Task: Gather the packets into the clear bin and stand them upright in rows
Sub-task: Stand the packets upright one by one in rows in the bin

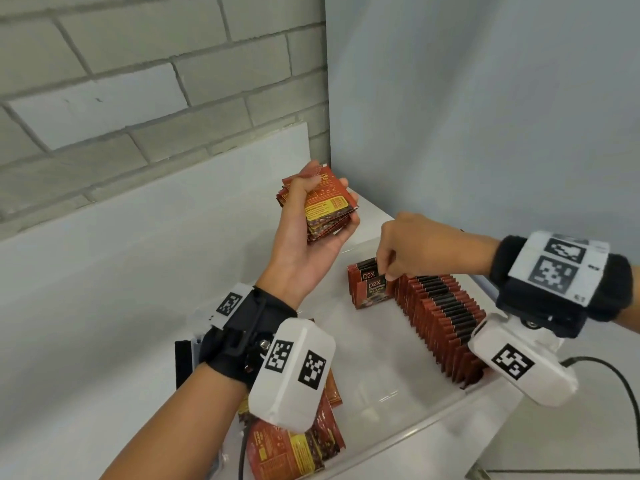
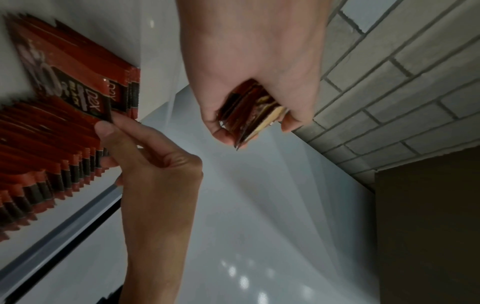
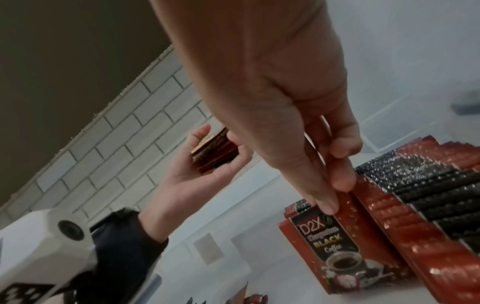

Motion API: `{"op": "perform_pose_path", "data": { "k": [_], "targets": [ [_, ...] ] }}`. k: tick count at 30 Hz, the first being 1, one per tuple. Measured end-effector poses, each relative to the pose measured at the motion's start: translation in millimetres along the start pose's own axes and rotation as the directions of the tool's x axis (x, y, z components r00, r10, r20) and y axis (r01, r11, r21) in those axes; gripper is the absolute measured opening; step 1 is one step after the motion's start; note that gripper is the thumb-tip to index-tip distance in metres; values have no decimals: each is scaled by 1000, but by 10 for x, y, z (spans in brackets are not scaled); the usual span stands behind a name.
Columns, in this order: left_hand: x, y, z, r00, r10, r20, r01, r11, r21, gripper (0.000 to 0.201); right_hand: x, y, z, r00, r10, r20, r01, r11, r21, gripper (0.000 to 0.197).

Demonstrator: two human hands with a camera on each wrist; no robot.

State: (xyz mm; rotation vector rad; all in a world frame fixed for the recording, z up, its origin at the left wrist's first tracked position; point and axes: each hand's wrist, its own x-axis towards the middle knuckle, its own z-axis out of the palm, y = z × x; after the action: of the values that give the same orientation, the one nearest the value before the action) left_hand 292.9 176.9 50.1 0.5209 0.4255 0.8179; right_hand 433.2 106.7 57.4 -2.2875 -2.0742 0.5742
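Where right hand (image 3: 298,127) pinches, packet (image 3: 335,244) reads "D2X BLACK Coffee"

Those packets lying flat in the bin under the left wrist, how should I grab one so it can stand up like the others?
Probably by a short end. The loose packets lie flat and overlapping on the clear bin floor, so come from above, pinch one edge between thumb and finger and lift; it would hang ready to stand in the row.
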Motion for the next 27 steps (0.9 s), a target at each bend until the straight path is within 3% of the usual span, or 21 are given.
{"op": "perform_pose_path", "data": {
  "k": [18, 24, 27],
  "targets": [
    [21, -41, -29, 1000, 18, -10, -18, 1000, 16, 36, 32, 89, 48, 999, 17, 45, -24, 988, 151, 12],
    [14, -43, -18, 999, 16, 39, -18, 999, 44, 46, -120, 200, -208, 997, 61, 57, -77, 934, 348, 10],
    [8, -42, 7, 997, 13, 73, -17, 998, 60, 48, -231, 204, -375, 996, 91, 5, -79, 836, 543, 20]
  ]
}}
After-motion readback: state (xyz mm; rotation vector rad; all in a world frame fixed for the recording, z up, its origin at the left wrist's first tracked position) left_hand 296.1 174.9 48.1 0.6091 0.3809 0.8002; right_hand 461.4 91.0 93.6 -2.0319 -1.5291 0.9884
